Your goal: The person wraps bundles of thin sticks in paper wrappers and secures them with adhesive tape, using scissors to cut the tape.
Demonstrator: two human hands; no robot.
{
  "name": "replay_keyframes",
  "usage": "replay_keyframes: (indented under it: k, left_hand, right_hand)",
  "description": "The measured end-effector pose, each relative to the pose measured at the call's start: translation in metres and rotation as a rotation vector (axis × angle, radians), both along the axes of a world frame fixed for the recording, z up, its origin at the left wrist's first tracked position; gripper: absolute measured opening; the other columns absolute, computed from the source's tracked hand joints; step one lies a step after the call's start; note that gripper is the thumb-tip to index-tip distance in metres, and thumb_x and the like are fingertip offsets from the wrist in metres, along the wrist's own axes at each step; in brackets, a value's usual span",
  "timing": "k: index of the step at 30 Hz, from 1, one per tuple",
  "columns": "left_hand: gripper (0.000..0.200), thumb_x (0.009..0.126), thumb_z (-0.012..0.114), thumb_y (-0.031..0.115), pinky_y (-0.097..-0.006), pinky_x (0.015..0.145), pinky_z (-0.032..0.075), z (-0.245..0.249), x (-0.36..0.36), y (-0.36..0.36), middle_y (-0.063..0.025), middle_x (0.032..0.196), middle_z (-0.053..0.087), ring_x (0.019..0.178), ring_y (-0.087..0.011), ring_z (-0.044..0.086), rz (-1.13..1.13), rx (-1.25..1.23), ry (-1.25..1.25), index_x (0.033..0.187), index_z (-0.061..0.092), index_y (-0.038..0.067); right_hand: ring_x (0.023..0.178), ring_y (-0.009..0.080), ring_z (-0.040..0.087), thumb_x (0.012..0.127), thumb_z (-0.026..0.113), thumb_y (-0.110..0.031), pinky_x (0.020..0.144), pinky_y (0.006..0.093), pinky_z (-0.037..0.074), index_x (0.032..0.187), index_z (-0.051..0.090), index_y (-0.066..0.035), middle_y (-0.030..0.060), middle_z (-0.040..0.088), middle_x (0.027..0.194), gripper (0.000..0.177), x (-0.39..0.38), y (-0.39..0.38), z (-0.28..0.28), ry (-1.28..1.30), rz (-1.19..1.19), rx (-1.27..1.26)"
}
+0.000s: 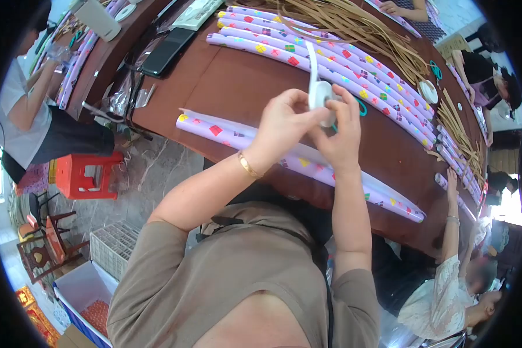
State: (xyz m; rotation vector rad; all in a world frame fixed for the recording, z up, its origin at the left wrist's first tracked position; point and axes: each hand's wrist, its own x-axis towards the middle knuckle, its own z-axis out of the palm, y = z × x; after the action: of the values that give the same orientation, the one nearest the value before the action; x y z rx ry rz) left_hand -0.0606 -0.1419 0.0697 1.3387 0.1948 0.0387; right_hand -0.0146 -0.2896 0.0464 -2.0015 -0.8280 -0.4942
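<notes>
A roll of white tape (320, 93) is held between my two hands, above the brown table (203, 78). My left hand (285, 124) pinches it from the left, fingers closed. My right hand (341, 130) grips its right side with bent fingers. From the roll a loose white strip (312, 57) points toward the far side. Beneath my hands lies a roll of purple wrapping paper (229, 134) with a gift print, its middle partly hidden by my hands and forearms. Teal scissors (362, 107) show partly behind my right hand.
Several similar purple paper rolls (255, 47) lie side by side beyond my hands. Behind them are brown strips (354, 23), another tape roll (428, 91) and a black phone (168, 52). Co-workers stand or sit around the table; one hand (451, 180) reaches in at right. A red stool (87, 174) stands left.
</notes>
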Motion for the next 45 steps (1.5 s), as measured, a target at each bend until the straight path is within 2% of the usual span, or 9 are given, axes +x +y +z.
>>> replay_keyframes:
  k: [5,10,14,17,21,29,33,39,45]
  left_hand:
    - [0.033,0.090,0.074,0.017,-0.0286,0.076,0.055,0.000,-0.017,-0.004,-0.0058,0.095,0.068,0.088,-0.0116,0.066,0.015,0.312,-0.240,0.115,0.062,-0.001]
    - [0.015,0.083,0.071,0.011,-0.0372,0.073,0.052,0.000,-0.061,0.047,-0.0104,0.086,0.064,0.080,-0.0247,0.065,0.167,0.819,-0.446,0.094,0.065,0.003]
    - [0.010,0.077,0.071,0.012,-0.0393,0.075,0.048,-0.025,-0.087,0.099,-0.0087,0.084,0.063,0.082,-0.0282,0.062,0.367,1.357,-0.467,0.084,0.065,0.008]
    - [0.016,0.077,0.073,0.020,-0.0403,0.085,0.046,-0.037,-0.092,0.119,-0.0070,0.091,0.065,0.090,-0.0266,0.062,0.381,1.481,-0.395,0.087,0.067,0.009]
    - [0.032,0.084,0.072,0.037,-0.0404,0.096,0.040,-0.046,-0.089,0.126,-0.0057,0.105,0.067,0.099,-0.0247,0.061,0.292,1.513,-0.252,0.099,0.070,0.009]
    - [0.049,0.086,0.064,0.053,-0.0424,0.101,0.037,-0.063,-0.090,0.137,-0.0064,0.111,0.066,0.103,-0.0227,0.061,0.282,1.515,-0.329,0.105,0.069,0.009]
    - [0.054,0.087,0.061,0.058,-0.0425,0.102,0.036,-0.072,-0.091,0.136,-0.0072,0.112,0.066,0.105,-0.0237,0.061,0.327,1.502,-0.349,0.107,0.069,0.008]
    - [0.038,0.081,0.069,0.040,-0.0412,0.095,0.041,-0.076,-0.087,0.141,-0.0063,0.101,0.068,0.093,-0.0239,0.062,0.398,1.437,-0.419,0.099,0.068,0.007]
    - [0.026,0.075,0.070,0.029,-0.0379,0.092,0.042,-0.076,-0.083,0.141,-0.0051,0.096,0.067,0.089,-0.0208,0.062,0.425,1.394,-0.409,0.090,0.069,0.008]
  right_hand:
    - [0.121,0.0342,0.054,0.093,0.061,-0.030,0.098,0.0417,0.044,0.103,0.063,-0.001,0.0231,0.053,0.137,0.032,0.015,-0.013,-0.013,0.017,0.111,0.006]
    - [0.124,0.0285,0.056,0.096,0.048,-0.020,0.099,0.0392,0.047,0.109,0.059,0.004,0.0205,0.051,0.141,0.029,0.016,-0.018,-0.015,0.354,0.148,0.282]
    - [0.127,0.0304,0.054,0.096,0.048,-0.027,0.099,0.0361,0.045,0.141,0.045,0.006,0.0271,0.052,0.138,0.056,0.016,-0.017,-0.018,0.576,0.145,0.419]
    - [0.128,0.0319,0.053,0.097,0.049,-0.034,0.098,0.0360,0.046,0.140,0.045,0.006,0.0271,0.052,0.137,0.059,0.016,-0.016,-0.019,0.582,0.195,0.447]
    - [0.121,0.0272,0.058,0.100,0.045,-0.043,0.095,0.0349,0.046,0.124,0.056,0.007,0.0199,0.057,0.131,0.057,0.015,-0.018,-0.020,0.708,0.110,0.451]
    - [0.116,0.0275,0.060,0.103,0.042,-0.043,0.091,0.0351,0.047,0.129,0.056,0.008,0.0181,0.059,0.129,0.058,0.017,0.021,0.018,0.855,0.229,0.078]
    - [0.101,0.0179,0.054,0.098,0.047,-0.032,0.088,0.0310,0.041,0.093,0.064,0.005,0.0118,0.062,0.120,0.041,0.014,0.099,0.041,0.666,0.511,-0.231]
    - [0.107,0.0297,0.057,0.090,0.057,-0.023,0.091,0.0409,0.044,0.086,0.064,0.004,0.0165,0.064,0.114,0.029,-0.006,0.197,0.034,0.217,0.753,-0.213]
    - [0.112,0.0385,0.055,0.082,0.064,-0.021,0.093,0.0498,0.042,0.083,0.069,0.003,0.0143,0.065,0.101,0.024,-0.007,0.177,0.013,-0.038,0.383,-0.567]
